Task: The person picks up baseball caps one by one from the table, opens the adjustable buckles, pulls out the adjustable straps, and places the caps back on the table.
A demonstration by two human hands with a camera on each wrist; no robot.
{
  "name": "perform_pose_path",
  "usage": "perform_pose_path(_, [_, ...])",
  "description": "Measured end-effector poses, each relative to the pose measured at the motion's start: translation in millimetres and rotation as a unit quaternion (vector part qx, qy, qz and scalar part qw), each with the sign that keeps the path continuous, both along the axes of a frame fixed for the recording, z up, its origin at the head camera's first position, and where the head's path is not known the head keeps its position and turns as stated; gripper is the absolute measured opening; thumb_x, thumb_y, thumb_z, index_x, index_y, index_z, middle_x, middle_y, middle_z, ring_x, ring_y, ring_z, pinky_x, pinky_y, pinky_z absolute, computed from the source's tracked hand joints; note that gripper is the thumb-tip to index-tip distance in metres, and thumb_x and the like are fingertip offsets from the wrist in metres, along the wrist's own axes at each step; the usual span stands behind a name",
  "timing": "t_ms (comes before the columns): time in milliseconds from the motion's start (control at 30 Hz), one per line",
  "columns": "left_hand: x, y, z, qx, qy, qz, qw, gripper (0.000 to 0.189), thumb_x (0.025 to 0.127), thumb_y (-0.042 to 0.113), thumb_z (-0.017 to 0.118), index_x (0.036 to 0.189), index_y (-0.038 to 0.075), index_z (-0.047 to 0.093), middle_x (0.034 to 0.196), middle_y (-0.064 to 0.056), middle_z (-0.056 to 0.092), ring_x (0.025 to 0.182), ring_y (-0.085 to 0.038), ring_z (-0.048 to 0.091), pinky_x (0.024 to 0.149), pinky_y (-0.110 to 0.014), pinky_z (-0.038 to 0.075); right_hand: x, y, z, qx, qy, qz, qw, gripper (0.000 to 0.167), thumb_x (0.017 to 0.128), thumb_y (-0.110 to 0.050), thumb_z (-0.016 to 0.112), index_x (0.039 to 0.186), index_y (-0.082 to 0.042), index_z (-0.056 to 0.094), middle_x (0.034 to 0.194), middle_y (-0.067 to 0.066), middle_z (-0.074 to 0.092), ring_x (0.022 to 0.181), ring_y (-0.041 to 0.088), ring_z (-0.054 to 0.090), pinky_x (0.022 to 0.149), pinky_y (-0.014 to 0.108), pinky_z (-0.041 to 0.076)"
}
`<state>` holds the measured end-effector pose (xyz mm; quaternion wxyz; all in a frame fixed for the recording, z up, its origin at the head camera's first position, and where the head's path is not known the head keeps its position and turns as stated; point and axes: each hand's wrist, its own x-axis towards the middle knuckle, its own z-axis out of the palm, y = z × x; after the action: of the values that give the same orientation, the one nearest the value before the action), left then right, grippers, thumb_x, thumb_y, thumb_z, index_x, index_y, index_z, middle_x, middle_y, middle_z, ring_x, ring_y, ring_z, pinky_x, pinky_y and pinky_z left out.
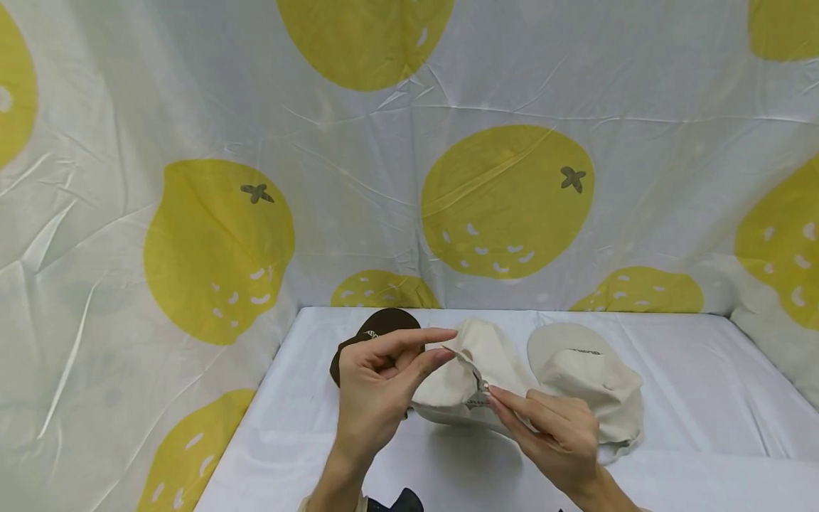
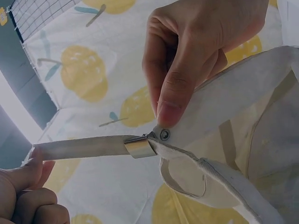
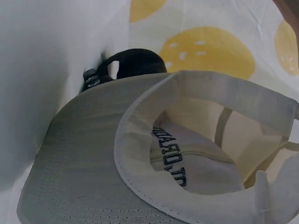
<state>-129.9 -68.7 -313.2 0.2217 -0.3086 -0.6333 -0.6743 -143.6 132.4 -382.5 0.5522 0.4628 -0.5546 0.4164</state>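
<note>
A cream baseball cap is held up over the white table between both hands. My left hand pinches the free end of its back strap between thumb and index finger, the strap stretched out straight. My right hand pinches the cap's back beside the metal buckle, thumb next to a small round eyelet. In the right wrist view the cap's brim and opening face the camera, with dark stitched lettering showing inside.
A dark brown cap lies behind my left hand, partly hidden. To the right, a beige cap with small dark lettering rests on the white-covered table. Lemon-print cloth hangs behind and at the sides.
</note>
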Motion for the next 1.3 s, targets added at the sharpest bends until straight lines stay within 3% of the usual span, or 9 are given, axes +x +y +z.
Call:
perform_pose_path(267, [-3.3, -5.5, -13.8, -0.007, 0.006, 0.039, 0.9992, 0.017, 0.084, -0.007, 0.08, 0.1, -0.002, 0.081, 0.048, 0.004, 0.029, 0.05, -0.01, 0.018, 0.043, -0.023, 0.021, 0.1, 3.8, -2.6, -0.003, -0.022, 0.001, 0.9998, 0.022, 0.093, -0.005, 0.076, 0.078, 0.011, 0.078, 0.046, -0.005, 0.048, 0.046, -0.005, 0.023, 0.053, 0.001, 0.015])
perform_pose_path(467, [-7.8, 0.0, -34.2, -0.018, 0.048, 0.037, 0.998, 0.016, 0.084, -0.011, 0.078, 0.1, -0.007, 0.079, 0.047, -0.003, 0.052, 0.043, -0.01, 0.02, 0.04, -0.016, 0.02, -0.9, 7.3, -6.6, -0.015, -0.043, -0.004, 0.999, 0.022, 0.093, -0.006, 0.076, 0.08, 0.012, 0.078, 0.046, -0.007, 0.041, 0.048, -0.004, 0.021, 0.051, 0.003, 0.015])
perform_pose_path(533, [-8.6, 4.2, -41.0, -0.027, 0.065, 0.045, 0.9965, 0.017, 0.083, -0.012, 0.078, 0.1, -0.008, 0.079, 0.046, -0.002, 0.051, 0.042, -0.01, 0.021, 0.04, -0.014, 0.019, -0.9, 8.5, -7.6, -0.018, -0.051, -0.004, 0.9985, 0.022, 0.093, -0.007, 0.077, 0.081, 0.012, 0.078, 0.047, -0.008, 0.039, 0.049, -0.004, 0.021, 0.05, 0.004, 0.015])
perform_pose_path(700, [-9.7, 16.7, -56.2, -0.052, 0.122, 0.091, 0.987, 0.019, 0.08, -0.012, 0.082, 0.098, -0.007, 0.08, 0.046, 0.004, 0.032, 0.047, -0.001, 0.02, 0.042, -0.012, 0.018, -0.5, 10.0, -8.7, -0.026, -0.07, 0.002, 0.9972, 0.018, 0.093, -0.005, 0.077, 0.085, 0.012, 0.078, 0.048, -0.007, 0.038, 0.05, -0.003, 0.02, 0.048, 0.005, 0.014])
perform_pose_path(867, [-11.3, 27.3, -67.9, -0.071, 0.181, 0.137, 0.9713, 0.022, 0.077, -0.01, 0.084, 0.098, -0.005, 0.08, 0.047, 0.004, 0.03, 0.048, -0.001, 0.021, 0.042, -0.012, 0.019, -0.2, 10.3, -8.9, -0.037, -0.08, -0.01, 0.9961, 0.017, 0.092, -0.006, 0.077, 0.086, 0.011, 0.079, 0.05, -0.009, 0.029, 0.05, -0.002, 0.019, 0.048, 0.006, 0.013])
perform_pose_path(1100, [-10.6, 38.7, -76.1, -0.074, 0.203, 0.15, 0.9647, 0.024, 0.075, -0.012, 0.085, 0.098, -0.007, 0.079, 0.048, 0.004, 0.028, 0.051, 0.002, 0.019, 0.041, -0.012, 0.019, 0.3, 11.1, -9.3, -0.048, -0.093, -0.016, 0.9944, 0.016, 0.091, -0.005, 0.079, 0.087, 0.011, 0.079, 0.051, -0.008, 0.023, 0.052, -0.001, 0.015, 0.048, 0.007, 0.011])
perform_pose_path(1300, [-10.7, 47.4, -82.1, -0.084, 0.232, 0.18, 0.9521, 0.024, 0.075, -0.009, 0.086, 0.098, -0.006, 0.079, 0.048, 0.004, 0.03, 0.051, 0.002, 0.02, 0.041, -0.012, 0.019, 1.2, 13.6, -11.0, -0.053, -0.115, -0.022, 0.9917, 0.015, 0.091, -0.005, 0.079, 0.088, 0.01, 0.079, 0.052, -0.007, 0.022, 0.052, -0.001, 0.015, 0.048, 0.007, 0.011])
